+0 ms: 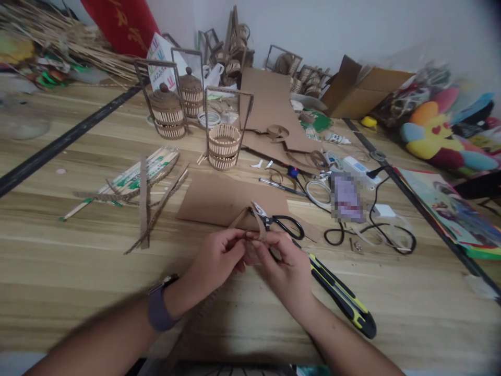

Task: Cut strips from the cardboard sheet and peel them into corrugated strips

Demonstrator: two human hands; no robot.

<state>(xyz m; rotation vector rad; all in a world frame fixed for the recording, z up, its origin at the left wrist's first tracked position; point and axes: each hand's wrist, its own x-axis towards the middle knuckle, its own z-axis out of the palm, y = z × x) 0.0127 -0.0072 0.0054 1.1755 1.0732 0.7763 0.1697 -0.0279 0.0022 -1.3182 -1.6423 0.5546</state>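
Observation:
My left hand (223,253) and my right hand (287,261) meet above the front of the table, both with fingers pinched. Between them they hold a thin brown cardboard strip (259,222), which bends up in a loop over the fingertips. Just beyond my fingers, black-handled scissors (287,224) rest on the edge of a flat cardboard sheet (230,198). A yellow and black utility knife (342,295) lies beside my right wrist. Part of the strip is hidden by my fingers.
Left of my hands lie loose cardboard strips (144,203) and a pack of wooden sticks (156,164). An uncovered stick bucket (224,143) with a tall handle stands ahead, near lidded buckets (167,112). Cables (391,230), a pen (282,186) and a cardboard box (360,89) are to the right.

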